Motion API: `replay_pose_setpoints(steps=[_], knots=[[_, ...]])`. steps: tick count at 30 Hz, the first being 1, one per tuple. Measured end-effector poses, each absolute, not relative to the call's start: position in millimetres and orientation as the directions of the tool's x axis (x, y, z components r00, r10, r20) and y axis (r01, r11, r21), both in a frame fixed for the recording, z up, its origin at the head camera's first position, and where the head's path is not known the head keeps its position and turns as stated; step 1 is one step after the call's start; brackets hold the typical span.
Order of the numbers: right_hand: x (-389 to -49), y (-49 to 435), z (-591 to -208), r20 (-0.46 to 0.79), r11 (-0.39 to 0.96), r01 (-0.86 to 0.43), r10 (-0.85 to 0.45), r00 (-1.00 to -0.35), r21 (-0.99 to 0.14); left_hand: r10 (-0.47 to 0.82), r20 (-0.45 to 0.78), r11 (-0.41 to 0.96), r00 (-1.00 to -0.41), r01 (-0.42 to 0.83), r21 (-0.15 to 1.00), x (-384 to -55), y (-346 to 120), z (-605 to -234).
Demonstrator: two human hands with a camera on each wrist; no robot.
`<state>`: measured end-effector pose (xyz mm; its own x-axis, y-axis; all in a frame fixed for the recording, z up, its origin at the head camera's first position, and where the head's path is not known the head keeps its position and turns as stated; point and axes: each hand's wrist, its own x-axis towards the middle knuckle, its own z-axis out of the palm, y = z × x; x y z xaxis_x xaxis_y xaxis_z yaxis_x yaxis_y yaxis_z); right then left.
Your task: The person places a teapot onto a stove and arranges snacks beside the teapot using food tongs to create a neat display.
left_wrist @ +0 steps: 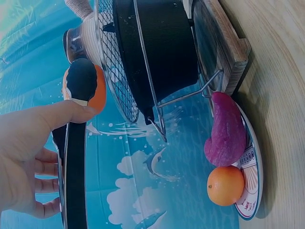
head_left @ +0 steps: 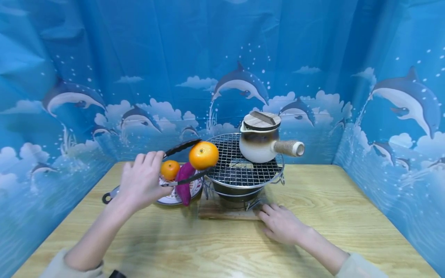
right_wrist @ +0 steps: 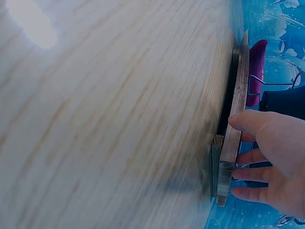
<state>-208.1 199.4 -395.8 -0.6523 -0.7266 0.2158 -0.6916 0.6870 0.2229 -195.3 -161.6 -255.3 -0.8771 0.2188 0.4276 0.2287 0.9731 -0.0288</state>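
Observation:
My left hand (head_left: 141,181) grips a pair of black-tipped tongs (left_wrist: 76,167), thumb along one arm. Between the tong tips is an orange (head_left: 203,155), raised beside the left rim of the round wire grill (head_left: 236,173). My right hand (head_left: 281,224) rests at the front right corner of the wooden board (head_left: 226,213) under the stove. Its thumb touches the board's front edge and its fingers lie fairly straight by the right end. A clay pot (head_left: 257,144) with a wooden lid and a rope-wrapped handle sits on the grill's right half.
Left of the stove, a patterned plate (head_left: 174,200) bears a smaller orange (head_left: 170,170) and a purple sweet potato (head_left: 184,189). The tongs' ring end (head_left: 106,198) sticks out past my left wrist. A blue dolphin curtain (head_left: 222,77) walls the back and sides of the wooden table (head_left: 194,247).

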Motion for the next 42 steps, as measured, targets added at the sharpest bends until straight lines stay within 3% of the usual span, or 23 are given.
replay_pose_setpoints(steps=[42], knots=[[-208.8,200.4,-397.0,0.234,0.687,-0.69,-0.727,-0.646,0.229,0.286,0.432,0.955,-0.855,0.294,-0.049,-198.6,-134.3,-251.3]])
